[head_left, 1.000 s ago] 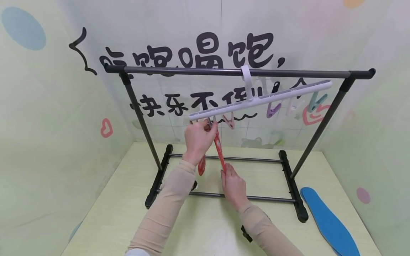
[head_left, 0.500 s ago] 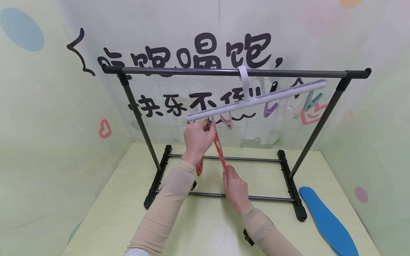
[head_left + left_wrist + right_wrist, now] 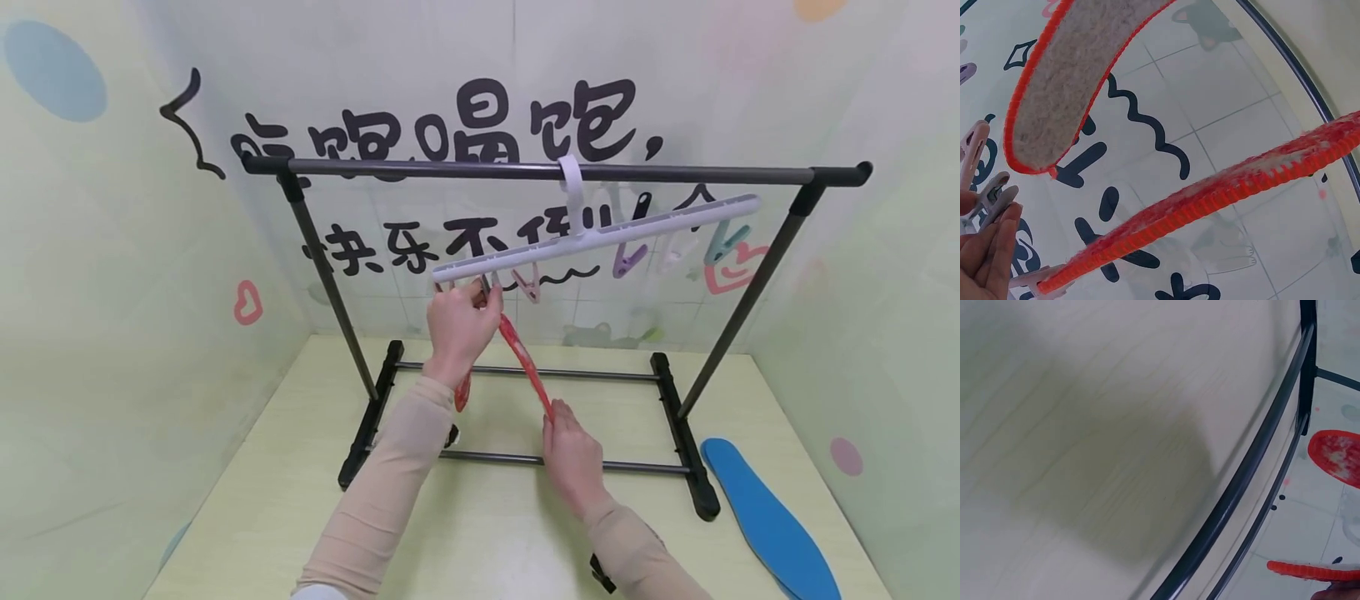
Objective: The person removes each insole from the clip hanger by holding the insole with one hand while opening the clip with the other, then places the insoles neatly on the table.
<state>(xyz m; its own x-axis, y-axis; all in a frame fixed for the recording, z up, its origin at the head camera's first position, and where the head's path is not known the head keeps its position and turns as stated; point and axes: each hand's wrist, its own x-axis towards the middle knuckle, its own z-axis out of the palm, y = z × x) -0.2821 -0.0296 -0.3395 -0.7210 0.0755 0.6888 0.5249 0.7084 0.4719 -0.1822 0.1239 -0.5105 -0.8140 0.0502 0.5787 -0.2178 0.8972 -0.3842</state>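
A pale lilac clip hanger (image 3: 652, 225) hangs by its hook from the rack, left end low. My left hand (image 3: 457, 329) is raised under that end, thumb and fingers pinching a grey clothespin (image 3: 996, 194). My right hand (image 3: 573, 458) holds the lower end of a red-edged insole (image 3: 528, 367), which slants up toward the left hand. In the left wrist view its rounded tip, grey felt face showing, sits apart from the grey clothespin. A second red insole (image 3: 1210, 200) hangs from a pale clip (image 3: 1041, 278) at the hanger's end, partly behind my left arm in the head view.
The black rack (image 3: 465, 170) stands on the pale table (image 3: 480, 533), its base bars (image 3: 630, 467) below my hands. Pink (image 3: 528, 287), purple (image 3: 630, 260) and teal (image 3: 727, 242) clothespins hang farther right. Blue insoles (image 3: 772, 517) lie at the right.
My right hand has moved down and to the right with the insole, whose upper tip has come away from the clothespin at my left hand. The left hand stays nearly still; the hanger's right end dips slightly.
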